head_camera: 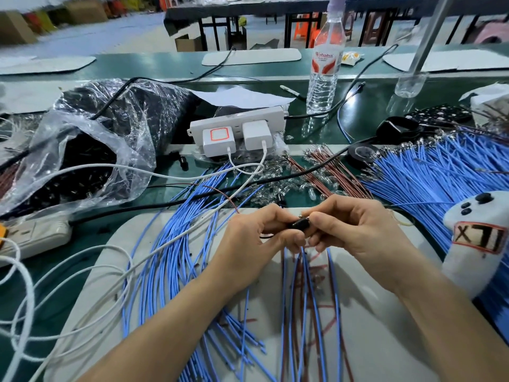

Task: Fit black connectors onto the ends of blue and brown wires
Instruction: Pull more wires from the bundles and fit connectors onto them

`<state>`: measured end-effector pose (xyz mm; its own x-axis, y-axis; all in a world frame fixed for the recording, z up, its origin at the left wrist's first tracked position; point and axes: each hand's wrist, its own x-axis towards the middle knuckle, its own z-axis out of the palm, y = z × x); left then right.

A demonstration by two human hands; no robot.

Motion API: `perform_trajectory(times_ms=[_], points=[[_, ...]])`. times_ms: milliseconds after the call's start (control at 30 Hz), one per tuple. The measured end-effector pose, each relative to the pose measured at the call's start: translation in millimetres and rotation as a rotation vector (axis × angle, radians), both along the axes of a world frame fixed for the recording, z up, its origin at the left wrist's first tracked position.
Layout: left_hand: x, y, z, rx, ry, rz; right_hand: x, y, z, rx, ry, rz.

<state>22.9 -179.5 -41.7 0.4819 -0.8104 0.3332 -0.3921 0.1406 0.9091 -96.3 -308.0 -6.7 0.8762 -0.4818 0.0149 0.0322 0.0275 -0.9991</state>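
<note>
Green workbench (358, 106), covered at lower centre by a grey mat (385, 340).
- Blue wires (170, 244): spread loose across the mat; a larger bundle is laid at the right edge.
- Brown wires (327, 175): fanned out right of centre.
- Clear plastic bag (91, 128), black connectors (68, 183) inside: left.
- White power strip (237, 119), two chargers plugged in: centre.
- Water bottle (323, 78): stood upright, upper right.
- White cables (55, 271): looped at lower left.

This is a factory assembly hall. Long green desks (154, 64) stand in rows, heaped with blue wires (440, 172). Cardboard boxes (16, 26) sit behind.
</note>
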Motion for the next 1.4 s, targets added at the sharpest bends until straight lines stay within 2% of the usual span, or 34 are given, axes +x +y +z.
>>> perform_trajectory(times_ms=[400, 533, 833, 1167, 1300, 1400], points=[[-1, 1, -1, 0.018, 0.019, -0.003, -1, -2, 1, 0.055, 0.027, 0.033], [0, 1, -1, 0.024, 0.006, 0.001, -1, -3, -1, -0.004, 0.040, 0.027], [-3, 4, 2, 0.006, -0.010, -0.021, -3, 0, -4, 0.341, 0.035, 0.090], [-2, 4, -1, -0.026, -0.033, -0.048, -2, -3, -10, 0.355, 0.036, 0.124], [-6, 3, -1, -0.041, 0.037, -0.071, -2, -2, -9, 0.424, 0.009, 0.177], [-7, 2, 1, -0.055, 0.020, -0.054, -2, -1, -8, 0.435, -0.010, 0.211]])
